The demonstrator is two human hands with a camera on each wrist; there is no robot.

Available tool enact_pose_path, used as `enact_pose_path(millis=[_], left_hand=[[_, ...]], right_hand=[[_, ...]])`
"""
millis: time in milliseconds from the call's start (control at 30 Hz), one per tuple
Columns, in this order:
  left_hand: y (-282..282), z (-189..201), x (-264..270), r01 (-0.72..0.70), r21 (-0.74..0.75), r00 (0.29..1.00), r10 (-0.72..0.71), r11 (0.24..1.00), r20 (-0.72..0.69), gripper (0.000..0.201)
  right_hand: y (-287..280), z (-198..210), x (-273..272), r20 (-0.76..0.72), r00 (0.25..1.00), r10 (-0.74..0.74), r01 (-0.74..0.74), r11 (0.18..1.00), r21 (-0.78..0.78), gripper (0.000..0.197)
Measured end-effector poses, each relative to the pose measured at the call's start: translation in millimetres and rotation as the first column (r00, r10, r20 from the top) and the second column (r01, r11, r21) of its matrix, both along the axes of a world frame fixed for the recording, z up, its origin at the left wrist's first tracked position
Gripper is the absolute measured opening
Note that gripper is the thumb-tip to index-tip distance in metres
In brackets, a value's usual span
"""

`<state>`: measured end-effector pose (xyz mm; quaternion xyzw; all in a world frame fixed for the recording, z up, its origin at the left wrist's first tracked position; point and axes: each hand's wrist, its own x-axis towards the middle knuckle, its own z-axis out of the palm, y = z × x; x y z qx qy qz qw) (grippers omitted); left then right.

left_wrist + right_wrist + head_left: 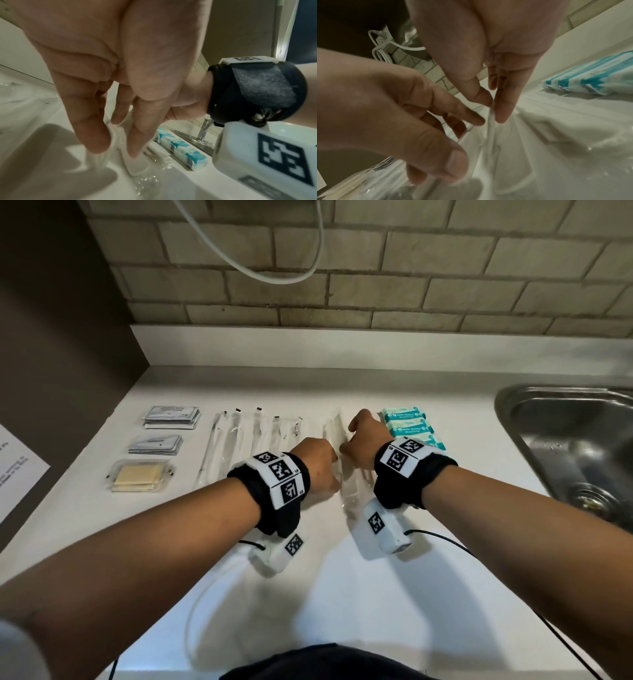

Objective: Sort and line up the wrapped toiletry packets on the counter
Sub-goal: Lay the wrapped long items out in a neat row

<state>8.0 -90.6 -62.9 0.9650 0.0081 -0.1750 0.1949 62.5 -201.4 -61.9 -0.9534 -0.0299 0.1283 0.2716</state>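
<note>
Both hands meet over the middle of the white counter on one clear wrapped packet. My left hand pinches its film between thumb and fingers, and a white item shows inside. My right hand pinches the same film farther back, thumb against forefinger. Wrapped toothbrushes lie side by side to the left. Further left are two stacks of grey sachets and a soap packet. Teal wipe packs sit in a row at the right.
A steel sink opens at the right, its tap showing in the left wrist view. A tiled wall with a hanging white cable backs the counter. A dark panel and a paper sheet bound the left side.
</note>
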Motion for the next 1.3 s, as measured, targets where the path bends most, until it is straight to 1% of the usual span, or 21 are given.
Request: enact_pose_path(millis=[67, 133, 200, 267, 333, 367, 400, 433, 467, 500, 600, 667, 700, 733, 800, 933, 1000, 1067, 1167, 1233, 1300], left_hand=[[1, 1, 3, 0.019, -0.035, 1.0, -0.02, 0.999, -0.01, 0.055], [4, 3, 7, 0.01, -0.066, 1.0, -0.01, 0.998, 0.007, 0.06], [9, 4, 12, -0.009, -0.063, 0.999, 0.012, 0.998, 0.049, 0.053], [14, 2, 18, -0.023, -0.047, 0.997, 0.026, 0.999, 0.079, 0.043], [16, -4, 20, 0.015, 0.013, 0.998, -0.016, 1.0, 0.066, 0.039], [16, -7, 21, 0.042, 0.06, 0.998, -0.045, 0.997, 0.052, 0.034], [16, -11, 21, 0.077, 0.111, 0.996, -0.081, 0.991, 0.038, 0.024], [16, -14, 20, 0.107, 0.163, 0.993, -0.113, 0.981, 0.029, 0.025], [16, -18, 20, 0.129, 0.211, 0.99, -0.137, 0.969, 0.025, 0.036], [15, -21, 20, 0.138, 0.253, 0.989, -0.147, 0.957, 0.017, 0.042], [19, -23, 18, 0.179, 0.302, 0.979, -0.201, 0.936, 0.042, 0.04], [25, -20, 18, 0.2, 0.315, 0.978, -0.208, 0.928, -0.005, 0.044], [28, -19, 19, 0.194, 0.308, 0.98, -0.196, 0.932, -0.023, 0.041], [30, -19, 19, 0.194, 0.3, 0.981, -0.194, 0.934, -0.029, 0.039], [32, -16, 18, 0.186, 0.306, 0.982, -0.185, 0.934, -0.032, 0.041], [31, -17, 16, 0.154, 0.294, 0.987, -0.158, 0.943, -0.009, 0.033], [31, -18, 16, 0.15, 0.287, 0.988, -0.156, 0.946, -0.003, 0.038], [32, -17, 16, 0.144, 0.284, 0.989, -0.15, 0.948, -0.001, 0.04], [34, -16, 14, 0.143, 0.293, 0.989, -0.146, 0.945, -0.014, 0.046], [35, -15, 13, 0.147, 0.296, 0.989, -0.15, 0.944, -0.014, 0.051], [35, -13, 12, 0.148, 0.305, 0.988, -0.152, 0.941, -0.012, 0.05]], right_hand=[[-1, -2, -1, -0.024, 0.999, 0.026, -0.027, 0.999, -0.019, 0.042], [-3, -4, 0, -0.035, 0.998, 0.059, -0.06, 0.997, -0.038, 0.033], [-6, -4, 1, -0.038, 0.996, 0.082, -0.084, 0.995, -0.061, 0.023], [-9, -3, 1, -0.037, 0.995, 0.09, -0.092, 0.994, -0.062, 0.019], [-11, 0, 1, -0.039, 0.994, 0.098, -0.1, 0.993, -0.06, 0.02], [-11, 0, 1, -0.042, 0.994, 0.1, -0.102, 0.993, -0.055, 0.021], [-11, 0, 1, -0.042, 0.994, 0.097, -0.099, 0.994, -0.047, 0.022], [-10, 0, 1, -0.039, 0.995, 0.092, -0.093, 0.995, -0.039, 0.024], [-10, 1, 1, -0.036, 0.995, 0.089, -0.09, 0.995, -0.032, 0.025], [-10, 1, 1, -0.034, 0.995, 0.089, -0.09, 0.996, -0.024, 0.025], [-6, 1, -2, -0.037, 0.994, 0.101, -0.101, 0.995, -0.013, 0.025], [-2, -1, -4, -0.05, 0.991, 0.124, -0.125, 0.992, -0.029, 0.024], [0, -2, -4, -0.068, 0.988, 0.137, -0.14, 0.989, -0.041, 0.023], [2, -3, -5, -0.087, 0.984, 0.153, -0.157, 0.986, -0.053, 0.024], [4, -4, -5, -0.104, 0.977, 0.187, -0.196, 0.977, -0.079, 0.026], [2, -4, -6, -0.017, 0.975, 0.221, -0.22, 0.962, -0.158, 0.026], [0, -1, -7, 0.023, 0.969, 0.245, -0.235, 0.95, -0.204, 0.03], [-3, 2, -11, 0.026, 0.949, 0.314, -0.296, 0.917, -0.267, 0.039], [-5, 3, -17, -0.041, 0.913, 0.406, -0.386, 0.827, -0.409, 0.05], [-3, -1, -19, -0.068, 0.903, 0.425, -0.41, 0.8, -0.437, 0.047], [-2, -3, -20, -0.085, 0.903, 0.42, -0.417, 0.814, -0.405, 0.041]])
